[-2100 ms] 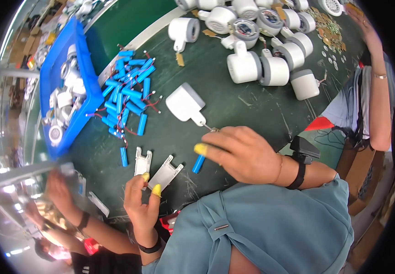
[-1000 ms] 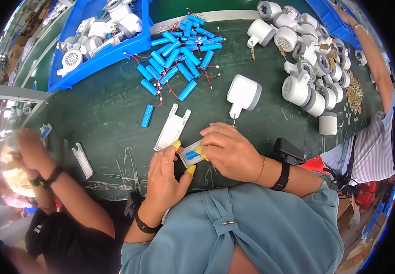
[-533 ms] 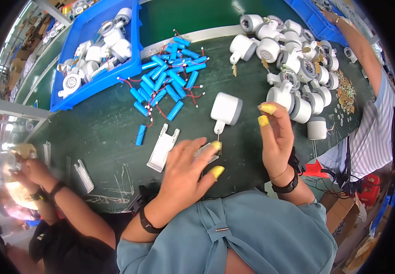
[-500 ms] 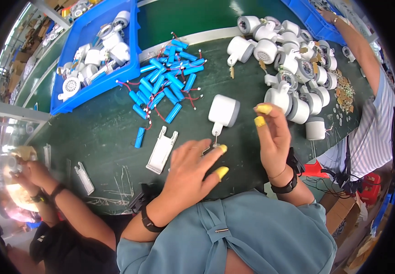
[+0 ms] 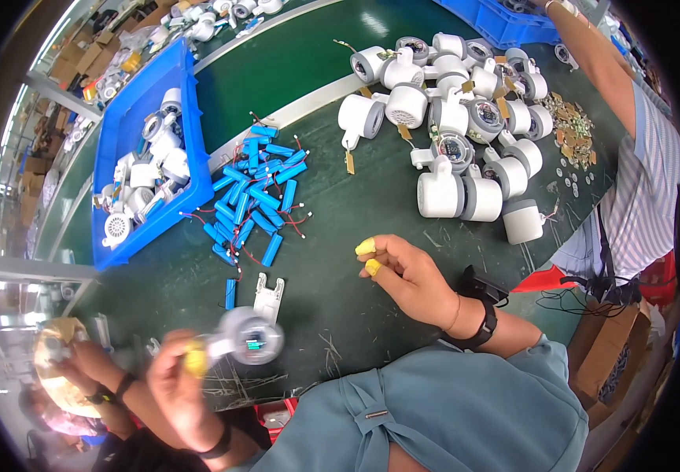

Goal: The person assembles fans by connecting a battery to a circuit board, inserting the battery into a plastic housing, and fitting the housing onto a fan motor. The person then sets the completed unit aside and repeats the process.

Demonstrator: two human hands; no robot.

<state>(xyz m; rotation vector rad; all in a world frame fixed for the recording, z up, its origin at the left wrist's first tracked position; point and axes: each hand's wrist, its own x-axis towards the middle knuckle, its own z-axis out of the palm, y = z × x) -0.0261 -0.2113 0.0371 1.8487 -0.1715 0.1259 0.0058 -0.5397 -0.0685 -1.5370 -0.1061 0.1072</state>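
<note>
At the lower left my left hand (image 5: pixel 178 381) grips the narrow neck of a white portable fan head (image 5: pixel 253 337), blurred by motion. A small lit display shows on its grey-rimmed face. My right hand (image 5: pixel 414 283) hovers over the green bench with curled fingers. Its thumb and forefinger, in yellow finger cots, come nearly together; whatever may lie between them cannot be made out. Behind the held fan head lies a white plastic handle shell (image 5: pixel 270 293), partly covered by it. One blue cylindrical battery (image 5: pixel 230 294) rests beside the shell.
Wired blue batteries (image 5: pixel 257 193) form a pile mid-bench. A blue bin (image 5: pixel 190 185) of white fan parts stands at the left. Several fan heads (image 5: pixel 407 106) crowd the right, near small circuit boards (image 5: pixel 572 134). Co-workers' arms reach in at left (image 5: pixel 100 366) and upper right (image 5: pixel 595 63).
My left hand has lifted the fan head off the bench and carried it to the lower left. My right hand has moved left, away from the fan-head pile. The whole view has shifted.
</note>
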